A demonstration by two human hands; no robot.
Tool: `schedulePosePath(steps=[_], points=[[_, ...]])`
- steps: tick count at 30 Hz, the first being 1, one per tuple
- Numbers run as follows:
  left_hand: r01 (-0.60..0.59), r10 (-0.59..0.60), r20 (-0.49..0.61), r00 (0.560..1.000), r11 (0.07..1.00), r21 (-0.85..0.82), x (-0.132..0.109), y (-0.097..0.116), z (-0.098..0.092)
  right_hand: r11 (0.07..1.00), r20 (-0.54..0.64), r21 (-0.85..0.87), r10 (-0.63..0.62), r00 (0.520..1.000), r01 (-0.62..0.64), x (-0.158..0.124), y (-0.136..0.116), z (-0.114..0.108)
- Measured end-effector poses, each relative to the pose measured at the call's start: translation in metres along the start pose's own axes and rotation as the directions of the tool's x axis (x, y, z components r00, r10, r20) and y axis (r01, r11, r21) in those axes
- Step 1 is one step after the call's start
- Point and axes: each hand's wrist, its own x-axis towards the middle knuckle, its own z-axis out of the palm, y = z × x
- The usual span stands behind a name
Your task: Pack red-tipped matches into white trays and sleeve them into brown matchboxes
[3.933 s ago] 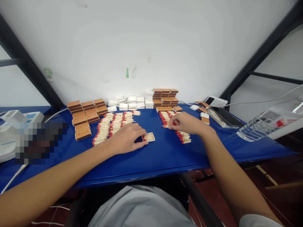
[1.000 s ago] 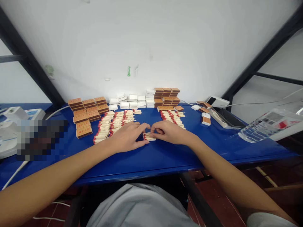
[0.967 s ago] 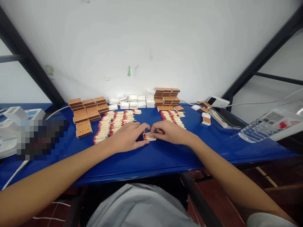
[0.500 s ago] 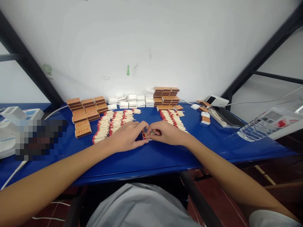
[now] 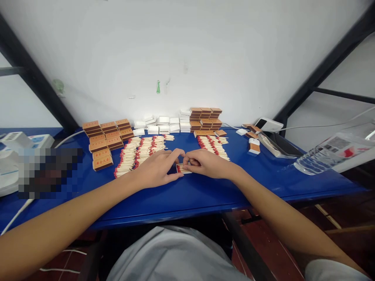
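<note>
A small white matchbox tray (image 5: 181, 169) with red-tipped matches in it lies on the blue table (image 5: 205, 191). My left hand (image 5: 156, 168) curls around the tray's left end, thumb and forefinger on it. My right hand (image 5: 206, 163) meets it from the right, fingertips pinched over the matches in the tray. Rows of loose matches (image 5: 137, 153) lie just beyond my left hand, and another row of matches (image 5: 213, 144) lies beyond my right hand.
Brown matchbox sleeves (image 5: 105, 136) are stacked at the back left, with more brown boxes (image 5: 205, 117) at the back centre. White inner trays (image 5: 161, 125) sit by the wall. A power strip (image 5: 269, 146) and a plastic bottle (image 5: 331, 154) lie on the right.
My right hand left the row of matches on the right and came to the tray held by my left hand. Over the last second both hands stay at the tray with small finger shifts.
</note>
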Motion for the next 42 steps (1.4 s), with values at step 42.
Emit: schedulePosePath(steps=[42], points=[[-0.007,0.005,0.017,1.0,0.995,0.096,-0.002,-0.002,0.002,0.943,-0.043,-0.176,0.28,0.959,-0.283,-0.028,0.051,-0.046]])
